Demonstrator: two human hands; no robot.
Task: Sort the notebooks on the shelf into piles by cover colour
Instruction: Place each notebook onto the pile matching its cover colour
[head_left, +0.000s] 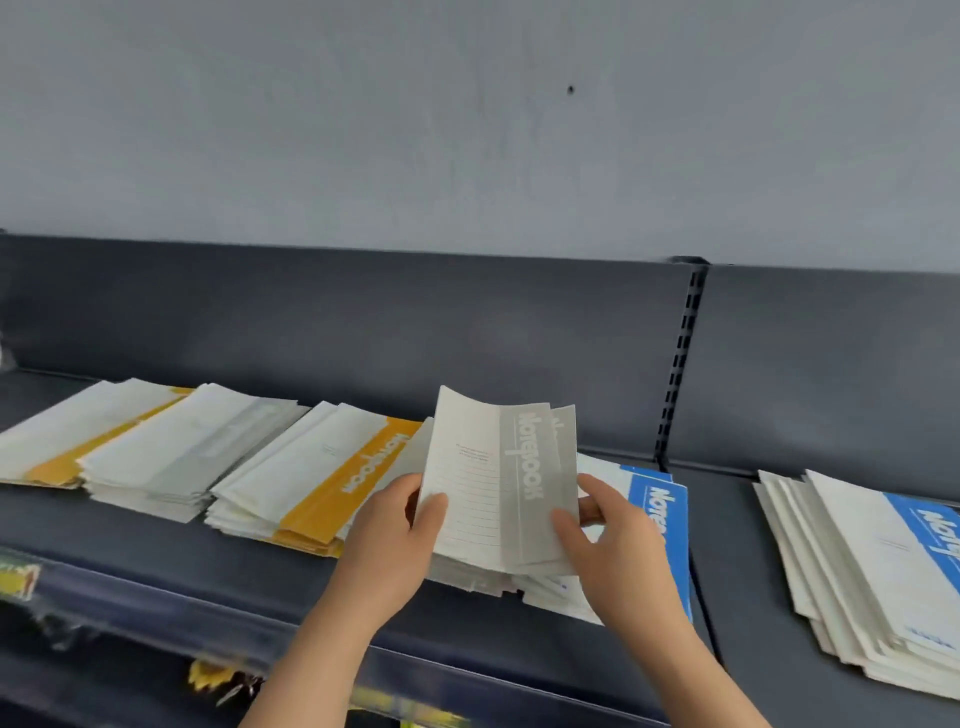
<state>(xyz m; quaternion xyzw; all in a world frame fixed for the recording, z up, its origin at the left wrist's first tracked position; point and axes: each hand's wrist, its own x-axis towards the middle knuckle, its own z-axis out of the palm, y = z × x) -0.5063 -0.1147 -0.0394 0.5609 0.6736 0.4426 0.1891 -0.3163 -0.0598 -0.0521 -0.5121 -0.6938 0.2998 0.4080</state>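
Grey notebooks (506, 483) tilted up off their pile, left hand (397, 535) and right hand (610, 545) both gripping them

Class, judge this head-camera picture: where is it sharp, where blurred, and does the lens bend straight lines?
Head view: sharpest on the grey-striped notebook held in both hands; the shelf's front edge at lower left is smeared; the shelf back's top line bows, a wide-angle effect; lighting is soft, without harsh glare.
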